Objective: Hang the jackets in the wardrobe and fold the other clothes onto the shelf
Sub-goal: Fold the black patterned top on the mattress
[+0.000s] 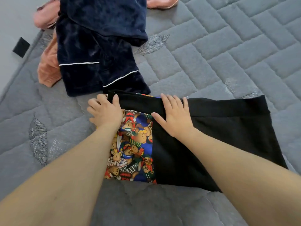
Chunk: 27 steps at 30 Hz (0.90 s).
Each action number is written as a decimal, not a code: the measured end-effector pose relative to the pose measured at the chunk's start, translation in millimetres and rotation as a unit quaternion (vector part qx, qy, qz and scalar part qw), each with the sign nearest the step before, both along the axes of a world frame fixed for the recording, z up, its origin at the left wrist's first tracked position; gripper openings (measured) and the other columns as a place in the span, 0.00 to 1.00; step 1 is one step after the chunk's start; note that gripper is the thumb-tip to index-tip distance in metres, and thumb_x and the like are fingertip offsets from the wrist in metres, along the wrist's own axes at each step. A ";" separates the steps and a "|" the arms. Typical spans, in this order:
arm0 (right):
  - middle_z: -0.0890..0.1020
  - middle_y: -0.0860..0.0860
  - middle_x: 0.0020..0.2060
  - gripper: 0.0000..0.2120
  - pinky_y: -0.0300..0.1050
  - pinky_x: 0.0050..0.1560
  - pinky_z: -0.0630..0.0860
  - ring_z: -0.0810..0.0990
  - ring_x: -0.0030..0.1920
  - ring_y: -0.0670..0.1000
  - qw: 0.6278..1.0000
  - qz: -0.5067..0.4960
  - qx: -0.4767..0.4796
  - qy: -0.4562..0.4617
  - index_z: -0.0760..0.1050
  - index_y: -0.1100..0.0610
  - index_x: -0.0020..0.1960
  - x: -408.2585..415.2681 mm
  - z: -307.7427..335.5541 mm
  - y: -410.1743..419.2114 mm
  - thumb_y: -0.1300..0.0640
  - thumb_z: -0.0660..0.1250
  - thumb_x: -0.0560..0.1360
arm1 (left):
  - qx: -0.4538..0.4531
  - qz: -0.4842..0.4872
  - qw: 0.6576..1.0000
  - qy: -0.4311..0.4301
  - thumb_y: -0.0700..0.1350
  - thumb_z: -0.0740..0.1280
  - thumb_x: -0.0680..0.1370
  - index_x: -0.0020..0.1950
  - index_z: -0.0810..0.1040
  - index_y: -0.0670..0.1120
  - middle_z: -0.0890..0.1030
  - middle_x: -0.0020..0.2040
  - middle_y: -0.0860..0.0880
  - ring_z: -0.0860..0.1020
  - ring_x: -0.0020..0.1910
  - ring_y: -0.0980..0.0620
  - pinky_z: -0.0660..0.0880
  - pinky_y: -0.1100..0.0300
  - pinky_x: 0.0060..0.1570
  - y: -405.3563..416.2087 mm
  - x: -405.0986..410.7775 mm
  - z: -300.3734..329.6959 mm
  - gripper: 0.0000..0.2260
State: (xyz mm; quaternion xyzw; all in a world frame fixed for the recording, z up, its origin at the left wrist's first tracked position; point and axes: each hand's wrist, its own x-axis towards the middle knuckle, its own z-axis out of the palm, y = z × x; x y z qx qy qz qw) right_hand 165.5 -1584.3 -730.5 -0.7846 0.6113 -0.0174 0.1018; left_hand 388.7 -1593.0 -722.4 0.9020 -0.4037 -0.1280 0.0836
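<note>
On quilted grey mattress [228, 46], both hands flatten a smooth black-and-bear-print garment [219, 136].

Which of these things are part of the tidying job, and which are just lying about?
Job:
black garment with teddy-bear print panel, under left hand and right hand
navy plush pyjamas with white piping
peach knitted garment

Lying about:
grey quilted mattress

The navy velvet garment [101, 46] runs off the top edge, so can't say how long it really is. It also covers most of the orange knit piece [48, 70] underneath, and the pink clothing [160, 3] up top is mostly out of frame. The left hand [105, 111] sits over the bear-print panel's [130, 144] far corner, fingertips partly tucked behind the black fabric [219, 128] fold. Both arms get cut off at the bottom.
</note>
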 end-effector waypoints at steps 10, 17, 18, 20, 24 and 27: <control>0.76 0.54 0.42 0.22 0.51 0.45 0.68 0.74 0.42 0.57 0.995 0.065 -0.081 -0.008 0.74 0.57 0.50 55.9 -31.9 -45.2 0.41 0.51 0.80 | 0.029 0.005 0.951 0.308 0.72 0.64 0.71 0.55 0.73 0.51 0.79 0.47 0.56 0.78 0.46 0.55 0.74 0.57 0.41 54.9 50.6 -4.3 0.27; 0.77 0.53 0.38 0.21 0.50 0.43 0.67 0.74 0.40 0.58 0.995 0.072 -0.068 0.013 0.74 0.56 0.45 57.1 -40.8 -58.1 0.42 0.52 0.80 | 0.116 -0.070 0.949 0.284 0.66 0.57 0.79 0.42 0.76 0.51 0.82 0.39 0.52 0.79 0.42 0.50 0.73 0.54 0.41 24.7 61.3 -10.9 0.21; 0.77 0.53 0.38 0.21 0.51 0.42 0.67 0.74 0.40 0.58 0.995 0.075 -0.071 0.012 0.75 0.56 0.44 56.8 -42.0 -58.4 0.43 0.52 0.80 | 0.119 -0.080 0.947 0.286 0.65 0.56 0.80 0.42 0.77 0.50 0.82 0.38 0.51 0.80 0.40 0.50 0.74 0.54 0.40 23.2 62.3 -9.9 0.22; 0.77 0.54 0.38 0.20 0.51 0.42 0.67 0.74 0.39 0.58 0.993 0.081 -0.082 0.009 0.75 0.56 0.43 55.3 -44.3 -57.8 0.44 0.53 0.80 | 0.130 -0.099 0.945 0.283 0.65 0.54 0.81 0.39 0.78 0.46 0.82 0.34 0.49 0.80 0.36 0.49 0.74 0.54 0.37 19.6 64.7 -8.0 0.27; 0.77 0.53 0.37 0.21 0.52 0.42 0.66 0.74 0.40 0.58 0.992 0.086 -0.087 0.007 0.75 0.56 0.43 53.6 -47.8 -57.4 0.44 0.53 0.81 | 0.148 -0.123 0.945 0.266 0.67 0.51 0.80 0.30 0.72 0.46 0.79 0.29 0.48 0.78 0.32 0.48 0.71 0.55 0.34 12.2 66.9 -11.1 0.31; 0.77 0.51 0.38 0.22 0.51 0.44 0.66 0.75 0.41 0.56 0.993 0.078 -0.085 -0.003 0.75 0.55 0.44 53.1 -46.4 -56.9 0.41 0.52 0.81 | 0.143 -0.105 0.944 0.278 0.71 0.52 0.77 0.31 0.74 0.45 0.81 0.31 0.47 0.80 0.34 0.47 0.76 0.52 0.39 14.0 68.4 -10.8 0.33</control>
